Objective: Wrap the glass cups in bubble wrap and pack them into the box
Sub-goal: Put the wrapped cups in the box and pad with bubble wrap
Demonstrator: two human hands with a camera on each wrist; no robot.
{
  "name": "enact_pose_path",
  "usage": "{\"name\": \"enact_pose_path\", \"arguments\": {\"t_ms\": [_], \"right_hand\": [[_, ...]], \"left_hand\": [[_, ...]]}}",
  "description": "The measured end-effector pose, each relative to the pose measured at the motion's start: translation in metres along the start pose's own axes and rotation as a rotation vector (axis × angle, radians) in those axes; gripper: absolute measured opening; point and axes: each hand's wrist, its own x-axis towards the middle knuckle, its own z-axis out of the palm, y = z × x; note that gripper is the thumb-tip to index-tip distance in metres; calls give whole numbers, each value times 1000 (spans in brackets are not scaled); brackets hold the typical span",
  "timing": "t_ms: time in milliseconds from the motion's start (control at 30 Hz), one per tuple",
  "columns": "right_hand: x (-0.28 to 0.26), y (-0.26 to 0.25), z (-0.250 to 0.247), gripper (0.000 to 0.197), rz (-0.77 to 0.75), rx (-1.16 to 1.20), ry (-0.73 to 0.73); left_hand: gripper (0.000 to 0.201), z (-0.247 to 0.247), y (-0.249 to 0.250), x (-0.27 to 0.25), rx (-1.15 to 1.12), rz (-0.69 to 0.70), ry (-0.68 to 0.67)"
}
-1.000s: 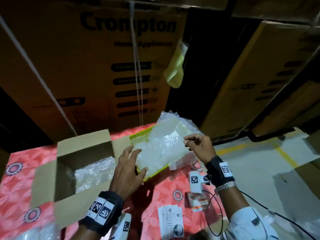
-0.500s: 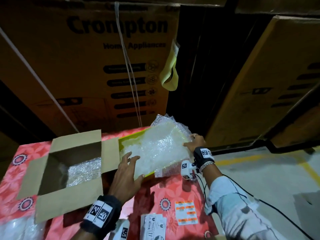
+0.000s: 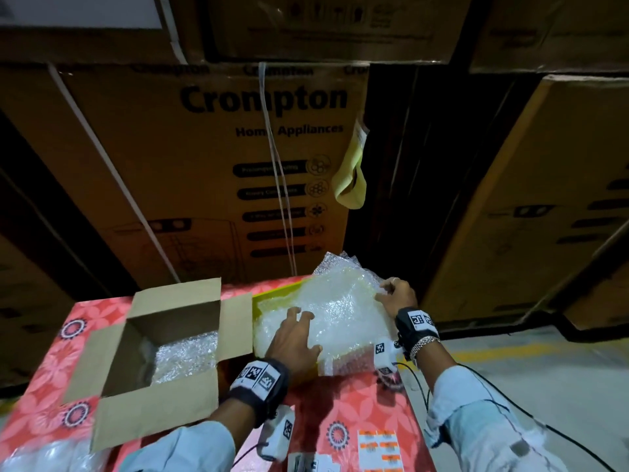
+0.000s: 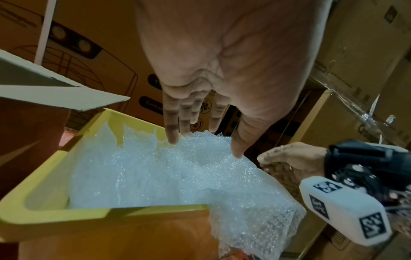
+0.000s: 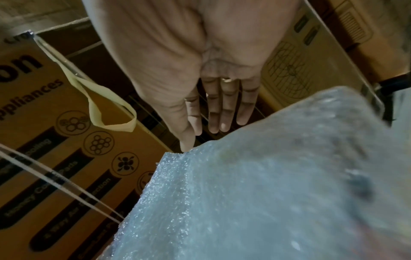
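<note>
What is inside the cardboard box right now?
Only crumpled bubble wrap shows at the bottom of the open box. Whether it covers cups cannot be seen; the near wall hides part of the floor.

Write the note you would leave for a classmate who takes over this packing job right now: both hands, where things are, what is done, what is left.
Left hand: open, fingers flat on the bubble wrap.
Right hand: open, at the wrap's far right edge.
The wrap is piled in the yellow tray, right of the open box.
Done: some bubble wrap already lies in the box.
Left: no glass cup is visible; take a sheet, wrap the cups, pack them.
</note>
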Motion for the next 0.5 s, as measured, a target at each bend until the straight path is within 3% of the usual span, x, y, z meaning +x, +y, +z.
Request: {"name": "enact_pose_path", "arguments": {"t_ms": [133,333,400,500], "right_hand": [[29,-39,6,25,-94,-3,-38],[80,-75,30,27,-86,-125,-102],[90,-79,38,17,-86,-175,-82],[87,-81,44,17,-118,-222,0]], "left_hand": [[64,5,-4,-3,-6,-10,0],[63,9,-19,-19,-47,-78,77],[63,8,-25,-24,-62,-90,96],[63,1,-35,-32,-78,-107,128]]}}
